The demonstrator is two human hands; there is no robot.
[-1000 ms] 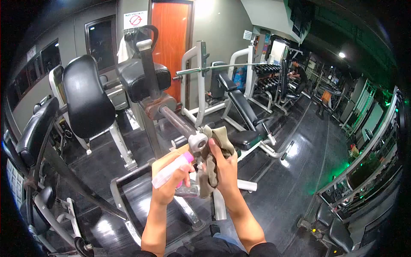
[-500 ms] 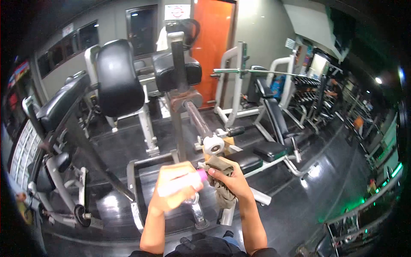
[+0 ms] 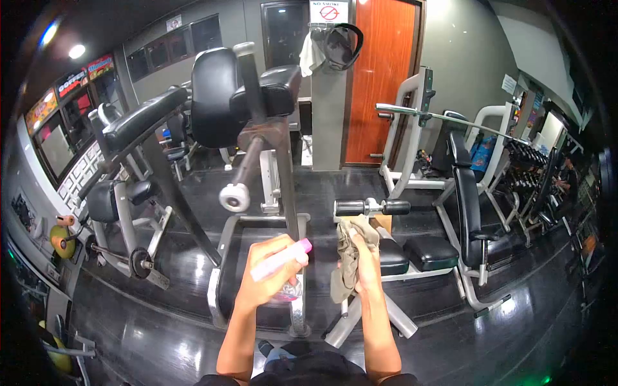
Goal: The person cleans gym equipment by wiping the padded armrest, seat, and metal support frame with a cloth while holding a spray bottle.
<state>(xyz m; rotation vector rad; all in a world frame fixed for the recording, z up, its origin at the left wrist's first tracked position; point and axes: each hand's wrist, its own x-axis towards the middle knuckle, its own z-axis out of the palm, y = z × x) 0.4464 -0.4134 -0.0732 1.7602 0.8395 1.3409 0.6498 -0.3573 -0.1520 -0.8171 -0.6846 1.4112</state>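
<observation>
My left hand [image 3: 259,291] is wrapped around a spray bottle [image 3: 278,260] with a white and pink top; part of its clear, pink-tinged body shows below my fingers. A crumpled olive-grey cloth [image 3: 348,257] is gripped in my right hand [image 3: 368,273], its loose end hanging down. The two hands are apart, bottle to the left and cloth to the right. Ahead of the left hand, a steel bar with a white round end cap [image 3: 234,197] sticks out from a padded gym machine [image 3: 267,128]. Neither hand touches the machine.
A bench with black seat pads [image 3: 430,253] and foam rollers [image 3: 351,208] stands front right. Behind it is a rack with a barbell [image 3: 450,119]. Another padded machine [image 3: 145,116] is on the left. An orange door [image 3: 383,83] is at the back, with dumbbells [image 3: 528,157] far right.
The view has swung left, so the machines sit further right. My hands have moved apart; the cloth has shifted right, away from the spray bottle. Both stay held.
</observation>
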